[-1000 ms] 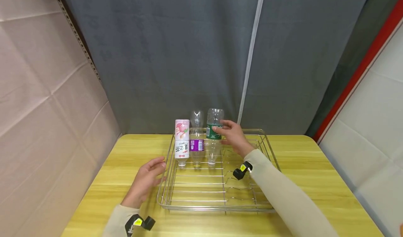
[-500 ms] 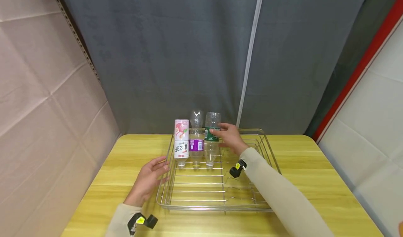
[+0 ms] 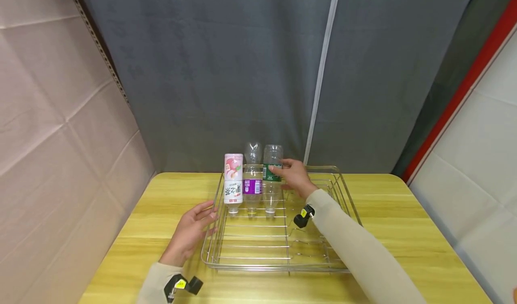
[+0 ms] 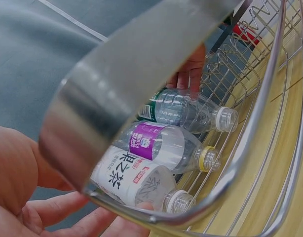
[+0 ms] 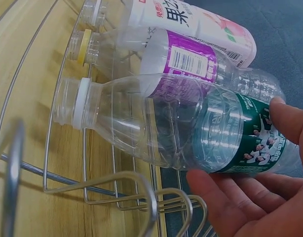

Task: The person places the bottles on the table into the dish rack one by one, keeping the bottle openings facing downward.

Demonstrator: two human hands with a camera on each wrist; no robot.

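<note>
My right hand (image 3: 296, 177) grips a clear plastic bottle with a green label (image 3: 272, 173), thumb on one side and fingers on the other. This bottle stands upside down in the wire rack (image 3: 254, 264), its white-ringed neck at the wires. Beside it, also inverted, is a clear bottle with a purple label (image 3: 252, 186) and a yellow neck ring. A pink and white tea bottle (image 3: 233, 178) is neck-down at the row's left end. My left hand (image 3: 190, 232) is at the rack's left side, its fingers (image 4: 99, 223) loosely extended and overlapping the rim.
The rack sits on a wood-grain table (image 3: 161, 196). Wavy wire dividers (image 5: 156, 192) run along its right part. A grey curtain (image 3: 226, 79) hangs behind the table, with pale cloth panels (image 3: 60, 160) at the sides.
My right hand has moved the green-label bottle slightly left and down, closer to the purple-label bottle. My left hand has shifted right to the rack's side. The other two bottles stay put.
</note>
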